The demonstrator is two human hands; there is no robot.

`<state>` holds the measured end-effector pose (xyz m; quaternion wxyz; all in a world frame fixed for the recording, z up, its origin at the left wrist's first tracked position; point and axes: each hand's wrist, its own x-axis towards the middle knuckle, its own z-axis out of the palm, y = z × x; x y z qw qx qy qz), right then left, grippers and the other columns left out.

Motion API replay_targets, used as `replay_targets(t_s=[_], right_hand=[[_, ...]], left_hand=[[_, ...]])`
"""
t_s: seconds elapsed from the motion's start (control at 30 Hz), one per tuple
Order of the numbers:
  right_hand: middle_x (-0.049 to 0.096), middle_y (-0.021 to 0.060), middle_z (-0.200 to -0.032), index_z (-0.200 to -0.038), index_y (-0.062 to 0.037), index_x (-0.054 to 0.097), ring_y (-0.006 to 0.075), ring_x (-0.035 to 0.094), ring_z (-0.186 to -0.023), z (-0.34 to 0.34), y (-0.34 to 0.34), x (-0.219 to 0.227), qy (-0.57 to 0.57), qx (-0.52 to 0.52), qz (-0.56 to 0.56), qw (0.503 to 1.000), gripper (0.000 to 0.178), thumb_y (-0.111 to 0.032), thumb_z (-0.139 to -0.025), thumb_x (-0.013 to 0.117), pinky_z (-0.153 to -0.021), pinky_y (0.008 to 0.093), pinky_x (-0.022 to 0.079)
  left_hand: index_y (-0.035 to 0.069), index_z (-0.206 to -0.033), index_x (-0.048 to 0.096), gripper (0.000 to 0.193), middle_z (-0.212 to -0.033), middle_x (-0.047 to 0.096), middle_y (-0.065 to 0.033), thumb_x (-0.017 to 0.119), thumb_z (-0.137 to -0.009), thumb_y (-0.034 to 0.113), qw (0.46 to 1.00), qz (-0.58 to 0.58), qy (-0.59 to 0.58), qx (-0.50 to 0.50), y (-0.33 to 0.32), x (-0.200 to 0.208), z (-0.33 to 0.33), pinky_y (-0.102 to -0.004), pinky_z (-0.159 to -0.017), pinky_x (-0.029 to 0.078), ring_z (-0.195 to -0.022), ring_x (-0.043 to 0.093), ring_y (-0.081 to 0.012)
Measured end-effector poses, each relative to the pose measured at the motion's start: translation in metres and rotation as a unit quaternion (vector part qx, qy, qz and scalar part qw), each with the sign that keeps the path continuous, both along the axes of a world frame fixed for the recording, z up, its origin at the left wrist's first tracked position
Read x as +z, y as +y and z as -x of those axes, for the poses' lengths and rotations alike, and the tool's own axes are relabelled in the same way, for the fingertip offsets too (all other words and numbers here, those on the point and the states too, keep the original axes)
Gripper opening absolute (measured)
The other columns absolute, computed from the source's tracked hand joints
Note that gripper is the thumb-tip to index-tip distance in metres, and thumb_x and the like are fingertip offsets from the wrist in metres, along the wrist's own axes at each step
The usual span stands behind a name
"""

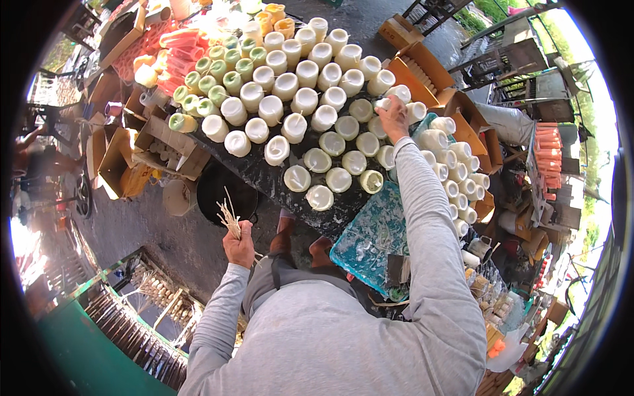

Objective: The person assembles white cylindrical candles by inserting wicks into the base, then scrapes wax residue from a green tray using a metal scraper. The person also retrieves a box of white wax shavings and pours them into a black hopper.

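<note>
My left hand (239, 245) is closed around a bundle of thin pale wicks (229, 214), held low beside my body, off the near edge of the dark table (264, 178). With my arm stretched far out, my right hand (393, 117) reaches over the table and pinches at the top of a white candle (384, 103). Several rows of white candles (305, 100) fill the table around it, some with a wick standing up. Green candles (218, 76) stand at the far left of the table.
Orange-pink candles (175, 56) and yellow ones (274, 16) lie at the table's far end. Open cardboard boxes (422, 72) sit right of the table, others (162, 142) at its left. More white candles (456, 178) crowd a turquoise tray (366, 241). A black pan (221, 188) sits below.
</note>
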<state>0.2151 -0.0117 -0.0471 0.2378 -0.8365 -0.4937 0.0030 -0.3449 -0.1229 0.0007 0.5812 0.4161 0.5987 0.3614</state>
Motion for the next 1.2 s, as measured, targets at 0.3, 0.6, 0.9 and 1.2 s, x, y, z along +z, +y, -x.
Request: replay_targets(t_s=[0.3, 0.6, 0.9, 1.2], right_hand=[[0.063, 0.0193, -0.138, -0.137, -0.0053, 0.060, 0.0361, 0.055, -0.133, 0.004, 0.004, -0.001, 0.009, -0.059, 0.035, 0.998, 0.067, -0.031, -0.081, 0.085, -0.113, 0.0457, 0.043], [0.067, 0.0169, -0.124, -0.135, -0.0029, 0.063, 0.0256, 0.068, -0.098, 0.036, -0.033, 0.043, 0.048, -0.061, -0.011, 0.997, 0.058, -0.022, -0.083, 0.082, -0.094, 0.0414, 0.053], [0.069, 0.0169, -0.110, -0.120, -0.0012, 0.067, 0.0307, 0.069, -0.100, 0.146, -0.104, 0.073, 0.153, 0.023, -0.016, 0.988, 0.041, -0.019, -0.085, 0.081, -0.091, 0.0403, 0.055], [0.072, 0.0135, -0.099, -0.120, 0.0027, 0.069, 0.0212, 0.069, -0.082, 0.302, -0.225, 0.050, 0.453, 0.047, 0.153, 0.877, 0.041, -0.018, -0.087, 0.081, -0.077, 0.0329, 0.057]], left_hand=[[-0.001, -0.096, 0.071, 0.031, -0.069, 0.060, 0.0010, 0.069, -0.102, 0.029, 0.981, -0.081, 0.151, -0.091, 0.026, -0.001, 0.000, -0.0306, -0.059, 0.045, -0.067, 0.052, -0.0060], [0.000, -0.089, 0.062, 0.025, -0.076, 0.063, -0.0263, 0.063, -0.094, 0.025, 0.899, -0.060, 0.315, -0.298, 0.058, 0.008, -0.029, -0.0508, -0.071, 0.051, -0.074, 0.066, -0.0434], [0.008, -0.092, 0.055, 0.009, -0.073, 0.064, -0.0133, 0.059, -0.088, 0.015, 0.951, 0.080, 0.164, -0.248, 0.084, -0.020, -0.022, -0.0496, -0.063, 0.053, -0.069, 0.066, -0.0327], [0.010, -0.098, 0.058, 0.006, -0.076, 0.053, -0.0048, 0.063, -0.096, 0.010, 0.887, 0.338, -0.264, 0.173, 0.089, -0.084, -0.097, -0.0420, -0.063, 0.048, -0.067, 0.053, -0.0217]])
